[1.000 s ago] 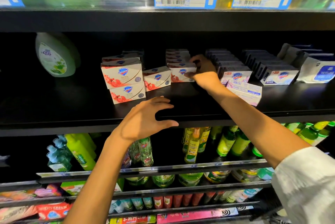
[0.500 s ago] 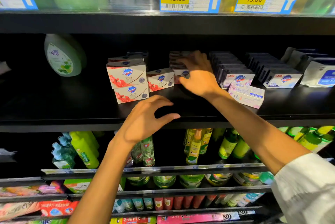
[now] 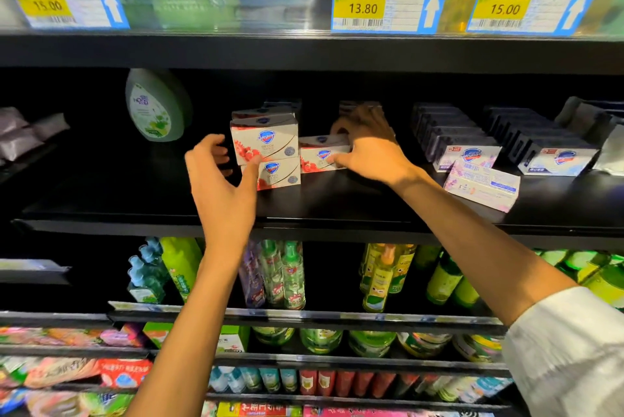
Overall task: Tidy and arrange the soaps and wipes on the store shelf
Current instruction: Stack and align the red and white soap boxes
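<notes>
Two red-and-white soap boxes (image 3: 266,149) stand stacked on the black shelf (image 3: 135,217). My left hand (image 3: 219,180) is spread at the stack's left side, its thumb touching the front of the lower box. Just right of the stack lies a single red soap box (image 3: 317,155). My right hand (image 3: 368,149) grips it, thumb on its front and fingers over its top. More red boxes behind are mostly hidden by that hand.
A lavender soap box (image 3: 483,185) lies loose and askew near the shelf front. Behind it run rows of purple soap boxes (image 3: 467,156) and white-blue ones (image 3: 557,160), with wipe packs (image 3: 611,153) at far right. A green bottle (image 3: 155,106) lies at back left.
My left hand rose from the shelf's front edge to the stacked boxes. My right hand slid left from the rear row onto the single red box. The view moved closer.
</notes>
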`<action>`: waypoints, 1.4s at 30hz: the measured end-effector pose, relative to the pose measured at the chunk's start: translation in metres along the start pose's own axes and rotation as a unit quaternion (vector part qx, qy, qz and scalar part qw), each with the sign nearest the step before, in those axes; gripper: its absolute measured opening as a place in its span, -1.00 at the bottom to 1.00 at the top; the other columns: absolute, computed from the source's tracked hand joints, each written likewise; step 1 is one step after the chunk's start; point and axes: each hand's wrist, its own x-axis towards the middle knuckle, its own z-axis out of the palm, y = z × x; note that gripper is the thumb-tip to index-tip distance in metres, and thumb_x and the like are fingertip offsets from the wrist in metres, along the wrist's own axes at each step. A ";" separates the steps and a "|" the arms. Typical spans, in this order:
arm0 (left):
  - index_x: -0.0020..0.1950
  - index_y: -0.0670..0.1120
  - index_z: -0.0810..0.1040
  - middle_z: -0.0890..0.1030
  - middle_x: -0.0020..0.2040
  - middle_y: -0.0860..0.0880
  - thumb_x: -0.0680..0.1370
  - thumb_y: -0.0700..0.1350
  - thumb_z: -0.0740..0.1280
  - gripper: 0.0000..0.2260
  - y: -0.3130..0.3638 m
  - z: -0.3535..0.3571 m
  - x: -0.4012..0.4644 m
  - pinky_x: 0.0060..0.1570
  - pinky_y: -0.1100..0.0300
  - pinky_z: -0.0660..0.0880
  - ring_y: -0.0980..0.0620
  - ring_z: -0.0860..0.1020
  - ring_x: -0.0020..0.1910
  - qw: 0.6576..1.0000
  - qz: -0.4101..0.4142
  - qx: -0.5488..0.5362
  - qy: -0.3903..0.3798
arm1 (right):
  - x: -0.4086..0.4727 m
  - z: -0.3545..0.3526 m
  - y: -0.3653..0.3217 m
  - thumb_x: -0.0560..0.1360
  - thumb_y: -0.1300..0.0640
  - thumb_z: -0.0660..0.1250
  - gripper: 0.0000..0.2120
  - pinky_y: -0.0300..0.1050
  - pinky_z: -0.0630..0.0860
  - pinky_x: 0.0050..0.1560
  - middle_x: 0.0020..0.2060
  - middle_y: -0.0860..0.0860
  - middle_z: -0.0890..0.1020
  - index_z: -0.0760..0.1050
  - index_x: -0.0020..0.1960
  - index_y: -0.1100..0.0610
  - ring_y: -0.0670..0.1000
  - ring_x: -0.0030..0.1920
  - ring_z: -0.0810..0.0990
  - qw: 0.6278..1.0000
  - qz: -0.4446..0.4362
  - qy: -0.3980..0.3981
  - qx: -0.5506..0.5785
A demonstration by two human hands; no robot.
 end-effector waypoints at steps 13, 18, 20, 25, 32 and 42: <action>0.37 0.02 0.51 0.65 0.20 0.08 0.57 -0.14 0.49 -0.61 -0.002 0.011 0.018 0.20 0.15 0.59 0.20 0.62 0.17 0.999 -0.008 -0.027 -0.030 | -0.026 0.004 0.005 0.45 -0.06 0.58 -0.58 0.05 0.67 0.06 0.10 -0.02 0.68 0.49 0.22 -0.11 0.02 0.07 0.68 0.979 0.056 0.027 0.192; 0.33 0.05 0.52 0.65 0.20 0.08 0.56 -0.15 0.51 -0.62 0.002 0.008 0.016 0.21 0.13 0.60 0.18 0.62 0.18 0.999 -0.010 -0.041 -0.027 | -0.037 -0.004 0.007 0.44 0.07 0.62 -0.55 -0.18 0.68 -0.05 0.08 -0.01 0.69 0.55 0.26 0.05 -0.08 0.03 0.70 0.953 0.096 0.047 0.284; 0.32 0.03 0.53 0.64 0.21 0.06 0.54 -0.17 0.52 -0.61 0.004 0.006 0.014 0.22 0.09 0.60 0.15 0.62 0.20 0.998 -0.009 -0.055 -0.024 | -0.043 -0.006 0.011 0.43 0.14 0.62 -0.59 -0.25 0.66 -0.15 0.05 0.03 0.71 0.57 0.21 0.10 -0.11 -0.02 0.72 0.941 0.113 0.059 0.315; 0.32 -0.02 0.54 0.63 0.22 0.03 0.54 -0.20 0.52 -0.62 0.013 -0.003 0.006 0.24 0.04 0.59 0.05 0.63 0.24 0.996 0.005 -0.089 -0.030 | -0.062 -0.012 0.040 0.43 0.24 0.61 -0.65 -0.22 0.66 -0.17 0.00 -0.01 0.71 0.59 0.16 0.13 -0.12 -0.01 0.73 0.922 0.147 0.059 0.353; 0.35 -0.08 0.53 0.61 0.27 -0.02 0.54 -0.23 0.53 -0.59 0.024 0.001 -0.023 0.21 0.14 0.60 0.08 0.62 0.24 0.990 0.013 -0.113 -0.088 | -0.068 -0.016 0.068 0.43 0.21 0.61 -0.64 -0.44 0.52 -0.27 -0.07 -0.05 0.70 0.59 0.16 0.15 -0.31 -0.19 0.68 0.910 0.201 0.027 0.361; 0.32 -0.04 0.56 0.64 0.18 0.06 0.54 -0.12 0.54 -0.63 0.025 0.014 -0.050 0.17 0.26 0.57 0.17 0.62 0.16 0.973 -0.001 -0.099 -0.208 | -0.055 -0.013 0.065 0.40 0.14 0.64 -0.56 -0.32 0.61 -0.23 0.01 0.01 0.72 0.60 0.22 0.09 -0.20 -0.13 0.70 0.909 0.227 0.047 0.348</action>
